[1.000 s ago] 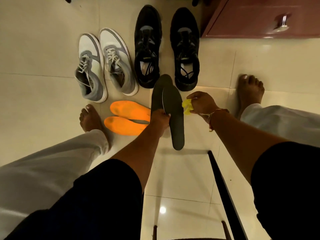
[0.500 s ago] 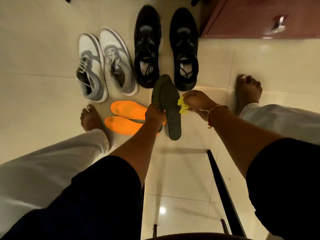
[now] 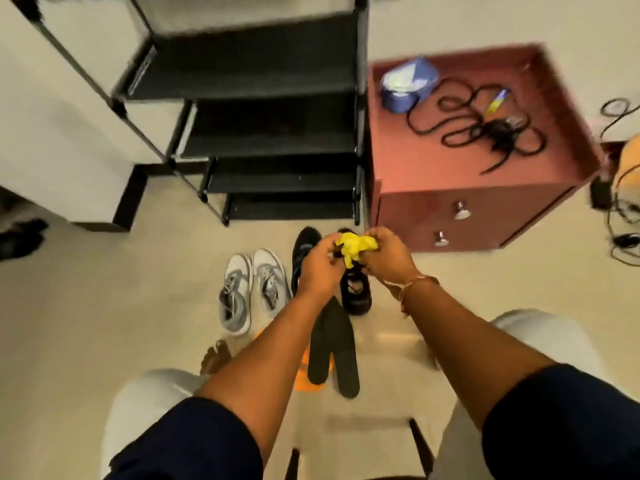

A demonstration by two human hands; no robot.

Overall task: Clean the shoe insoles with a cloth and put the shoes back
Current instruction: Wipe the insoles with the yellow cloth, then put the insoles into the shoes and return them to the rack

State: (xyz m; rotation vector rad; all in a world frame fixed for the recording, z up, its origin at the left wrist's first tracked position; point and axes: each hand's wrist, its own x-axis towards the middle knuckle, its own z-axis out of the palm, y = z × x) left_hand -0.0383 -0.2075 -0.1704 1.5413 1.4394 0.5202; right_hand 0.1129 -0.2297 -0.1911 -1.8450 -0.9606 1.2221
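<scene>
You hold one crumpled yellow cloth [image 3: 356,245] between two hands: your left hand [image 3: 320,268] and your right hand [image 3: 386,256]. Behind the grip stand two black lace-up sneakers [image 3: 356,296], both partly hidden by your hands. Left of the grip are two grey-and-white sneakers [image 3: 235,292]. Below the grip, nearer to you, lie two dark flat insoles [image 3: 346,362]. The orange foam insoles [image 3: 308,384] under them I cannot count. Right of the grip, one reddish-brown wooden cabinet [image 3: 450,181] has two round metal knobs [image 3: 461,211].
</scene>
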